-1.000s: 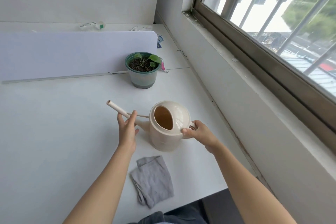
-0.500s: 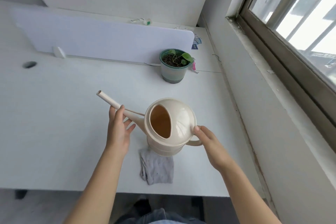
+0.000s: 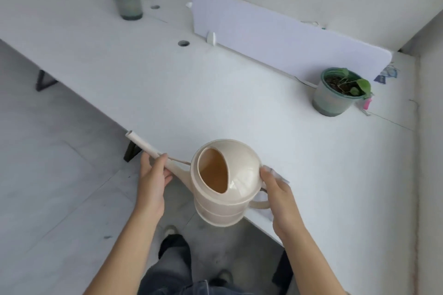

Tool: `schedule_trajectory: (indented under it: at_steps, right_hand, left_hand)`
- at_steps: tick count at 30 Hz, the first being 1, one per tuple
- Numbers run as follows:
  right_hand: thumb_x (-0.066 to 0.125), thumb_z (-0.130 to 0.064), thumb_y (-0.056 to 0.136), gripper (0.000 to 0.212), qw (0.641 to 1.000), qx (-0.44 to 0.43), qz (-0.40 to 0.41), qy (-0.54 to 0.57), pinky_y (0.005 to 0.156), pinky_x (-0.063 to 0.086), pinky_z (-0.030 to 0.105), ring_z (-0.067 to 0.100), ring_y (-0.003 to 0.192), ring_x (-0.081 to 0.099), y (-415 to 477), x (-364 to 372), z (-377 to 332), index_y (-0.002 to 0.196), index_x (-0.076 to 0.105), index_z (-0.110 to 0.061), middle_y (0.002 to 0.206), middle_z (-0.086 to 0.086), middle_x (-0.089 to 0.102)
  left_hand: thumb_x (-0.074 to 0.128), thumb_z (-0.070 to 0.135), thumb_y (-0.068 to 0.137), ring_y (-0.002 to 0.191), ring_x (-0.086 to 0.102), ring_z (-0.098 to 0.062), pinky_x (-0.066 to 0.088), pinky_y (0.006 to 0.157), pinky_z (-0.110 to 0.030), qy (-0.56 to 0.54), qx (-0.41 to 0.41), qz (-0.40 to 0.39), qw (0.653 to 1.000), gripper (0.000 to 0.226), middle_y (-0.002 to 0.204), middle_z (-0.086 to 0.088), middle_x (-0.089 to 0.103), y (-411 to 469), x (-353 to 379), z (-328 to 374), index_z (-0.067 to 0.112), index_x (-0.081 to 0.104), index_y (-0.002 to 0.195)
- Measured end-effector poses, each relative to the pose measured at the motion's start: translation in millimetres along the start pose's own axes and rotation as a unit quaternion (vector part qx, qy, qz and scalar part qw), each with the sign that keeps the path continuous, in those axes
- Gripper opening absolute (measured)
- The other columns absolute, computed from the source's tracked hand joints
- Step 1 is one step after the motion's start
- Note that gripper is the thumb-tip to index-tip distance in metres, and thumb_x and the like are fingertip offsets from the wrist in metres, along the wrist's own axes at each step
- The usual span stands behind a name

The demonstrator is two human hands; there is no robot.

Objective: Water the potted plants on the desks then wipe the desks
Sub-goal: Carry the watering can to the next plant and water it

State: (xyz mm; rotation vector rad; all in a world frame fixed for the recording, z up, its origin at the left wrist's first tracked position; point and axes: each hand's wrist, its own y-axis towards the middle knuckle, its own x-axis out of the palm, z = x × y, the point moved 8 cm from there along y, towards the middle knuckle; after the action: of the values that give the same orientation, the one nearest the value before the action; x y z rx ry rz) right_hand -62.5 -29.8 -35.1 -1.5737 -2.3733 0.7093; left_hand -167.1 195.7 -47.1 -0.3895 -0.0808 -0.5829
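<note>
Nearest, at the bottom edge: jeans (image 3: 172,273) and shoes (image 3: 170,230), cut off by the frame, standing on the grey floor (image 3: 48,175). Both forearms reaching up from below.

Left hand (image 3: 153,179) wrapped under the spout (image 3: 153,151), thumb on top, fingers curled beneath and mostly hidden. Right hand (image 3: 279,196) closed around the handle (image 3: 260,204), fingers hidden behind it; only the lower loop of the handle in sight. Between the two hands, held in the air over the near edge of the surface (image 3: 215,93): cream can (image 3: 225,184), opening turned upward, brownish inside; water level not readable. Spout tip pointing away to the left, out over the floor.

Behind the right hand, a pale scrap of cloth (image 3: 279,176) on the surface, largely covered by hand and can.

Further off to the right, near pot (image 3: 335,93) standing upright beside the end of the divider (image 3: 275,31), well apart from the can; a pink tag (image 3: 367,103) just beside it, blurred.

Farthest, upper left: second pot (image 3: 128,0) on the next surface, smeared by motion, leaves indistinct. Dark clutter behind it unclear. Another greenish object at the top left corner, cut off.
</note>
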Motion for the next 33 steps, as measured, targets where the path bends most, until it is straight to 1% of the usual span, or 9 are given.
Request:
schedule_trajectory:
  at_steps: [2,4,6,8,10,14,18,27,33]
  right_hand:
    - [0.046,-0.035,0.092,0.030,1.000,0.001,-0.011,-0.005,0.093,0.050,0.039,0.006,0.083,0.056,-2,21,-4,0.071,0.060,-0.020,0.082,-0.005,0.059]
    - [0.046,-0.032,0.093,0.035,1.000,-0.004,-0.015,-0.023,0.070,0.048,0.012,-0.004,0.069,0.056,-4,40,-13,0.070,0.058,-0.008,0.072,-0.007,0.052]
    - [0.045,-0.032,0.093,0.042,0.999,-0.015,-0.027,-0.044,0.066,0.043,0.003,-0.015,0.076,0.059,-5,61,-20,0.083,0.061,0.006,0.078,0.003,0.059]
    - [0.047,-0.037,0.091,0.046,0.998,-0.014,-0.040,-0.046,0.091,0.049,0.027,0.008,0.096,0.063,-3,89,-22,0.090,0.062,0.007,0.095,0.013,0.065]
    - [0.046,-0.037,0.091,0.037,0.997,-0.015,-0.048,-0.052,0.094,0.048,0.039,0.009,0.089,0.061,-5,119,-28,0.081,0.065,-0.007,0.094,0.004,0.067]
    - [0.043,-0.034,0.093,0.030,0.997,-0.032,-0.060,-0.047,0.090,0.046,0.032,0.000,0.090,0.060,-1,180,-38,0.078,0.067,-0.023,0.089,-0.009,0.068]
    - [0.039,-0.032,0.095,0.030,0.995,-0.057,-0.062,-0.047,0.064,0.040,0.007,-0.009,0.080,0.055,2,244,-58,0.083,0.065,-0.023,0.089,-0.009,0.066]
    - [0.038,-0.037,0.094,0.035,0.995,-0.064,-0.056,-0.054,0.088,0.028,0.028,0.012,0.098,0.052,24,364,-105,0.088,0.064,-0.014,0.094,-0.001,0.065]
    - [0.036,-0.035,0.095,0.039,0.994,-0.051,-0.068,-0.071,0.085,0.028,0.028,-0.002,0.082,0.052,62,429,-124,0.077,0.063,-0.013,0.090,-0.001,0.064]
  left_hand:
    - [0.042,0.018,0.094,0.101,0.060,-0.025,0.043,0.097,-0.036,0.006,0.001,0.035,0.999,0.041,0.108,-0.010,0.057,3,-23,4,0.010,0.036,0.133]
    - [0.043,0.019,0.094,0.100,0.059,-0.023,0.044,0.092,-0.034,-0.001,0.000,0.062,0.998,0.043,0.109,-0.010,0.055,11,-45,8,0.008,0.034,0.135]
    - [0.044,0.019,0.094,0.096,0.057,-0.021,0.042,0.085,-0.031,-0.008,-0.001,0.077,0.997,0.042,0.105,-0.007,0.055,21,-65,15,0.008,0.035,0.134]
    - [0.045,0.019,0.094,0.096,0.057,-0.022,0.042,0.082,-0.030,-0.010,-0.003,0.083,0.996,0.040,0.102,-0.007,0.055,32,-86,23,0.006,0.037,0.132]
    - [0.045,0.018,0.094,0.099,0.058,-0.024,0.043,0.081,-0.029,-0.013,-0.007,0.084,0.996,0.038,0.108,-0.012,0.055,46,-107,33,0.005,0.039,0.129]
    - [0.045,0.020,0.094,0.099,0.057,-0.024,0.044,0.086,-0.032,-0.010,0.002,0.069,0.998,0.023,0.107,-0.012,0.054,77,-153,63,0.010,0.044,0.114]
    - [0.044,0.021,0.094,0.093,0.057,-0.020,0.044,0.080,-0.027,-0.014,0.026,0.048,0.998,0.014,0.097,-0.008,0.055,111,-197,100,0.013,0.043,0.106]
    - [0.044,0.023,0.093,0.099,0.056,-0.019,0.041,0.081,-0.028,-0.036,0.041,0.053,0.997,0.014,0.099,-0.002,0.053,179,-281,161,0.017,0.042,0.106]
    - [0.044,0.023,0.093,0.101,0.056,-0.021,0.041,0.085,-0.031,-0.051,0.014,0.084,0.995,0.018,0.104,-0.004,0.053,229,-322,170,0.015,0.045,0.110]
